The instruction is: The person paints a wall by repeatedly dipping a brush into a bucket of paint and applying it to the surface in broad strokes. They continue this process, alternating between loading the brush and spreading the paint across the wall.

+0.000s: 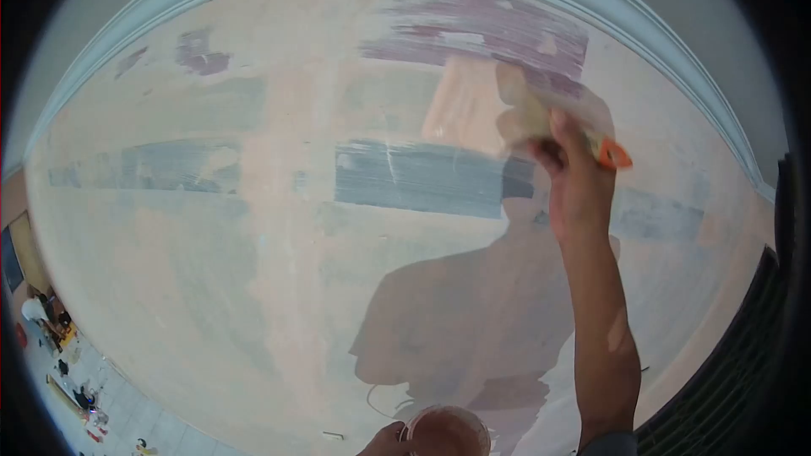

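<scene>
Working from left to right, we are gripping the container (448, 409) at its left side with the left hand (384, 442), fingers curled; the exact grip is partly cut off at the lower edge of view. We are holding the container low, well below the brush (525, 114). Above it, the pale peach patch (469, 110) is lying on the wall between the purple band (507, 25) and the blue-grey band (418, 177). The blurred brush head is adjoining the patch's right side; we cannot tell whether its bristles are touching. The brush's long axis is sloping from the head at upper left to the orange handle end (617, 154) at lower right. We are pinching the handle in the nearly closed right hand (579, 152), clearly the nearer hand.
</scene>
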`<state>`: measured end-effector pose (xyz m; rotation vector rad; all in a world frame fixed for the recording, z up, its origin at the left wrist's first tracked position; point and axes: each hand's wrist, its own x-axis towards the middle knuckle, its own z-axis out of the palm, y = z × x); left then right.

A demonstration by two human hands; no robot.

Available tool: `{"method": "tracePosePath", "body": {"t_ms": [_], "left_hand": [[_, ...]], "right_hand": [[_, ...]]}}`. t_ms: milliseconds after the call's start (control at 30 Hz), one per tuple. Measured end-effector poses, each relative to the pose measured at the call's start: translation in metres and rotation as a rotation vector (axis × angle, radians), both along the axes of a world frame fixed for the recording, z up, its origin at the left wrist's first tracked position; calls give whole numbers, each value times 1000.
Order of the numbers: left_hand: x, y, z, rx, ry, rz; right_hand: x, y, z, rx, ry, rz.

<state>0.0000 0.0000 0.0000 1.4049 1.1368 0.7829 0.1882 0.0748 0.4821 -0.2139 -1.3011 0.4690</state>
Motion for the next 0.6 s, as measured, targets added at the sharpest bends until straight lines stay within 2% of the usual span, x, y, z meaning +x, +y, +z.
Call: {"method": "tracePosePath", "body": {"t_ms": [100, 167, 300, 400, 467, 600], "left_hand": [[8, -24, 22, -135, -190, 49], [5, -25, 23, -129, -184, 82], [0, -17, 23, -123, -172, 70], [3, -12, 22, -86, -150, 63], [6, -11, 20, -76, -139, 59], [7, -3, 12, -80, -159, 11]], "right_hand": [[-25, 17, 45, 13, 32, 80], [-40, 27, 69, 64, 29, 131], [-54, 38, 104, 65, 8, 79], [-47, 46, 108, 97, -46, 51], [-32, 43, 109, 109, -98, -55], [31, 39, 104, 169, -104, -210]]}}
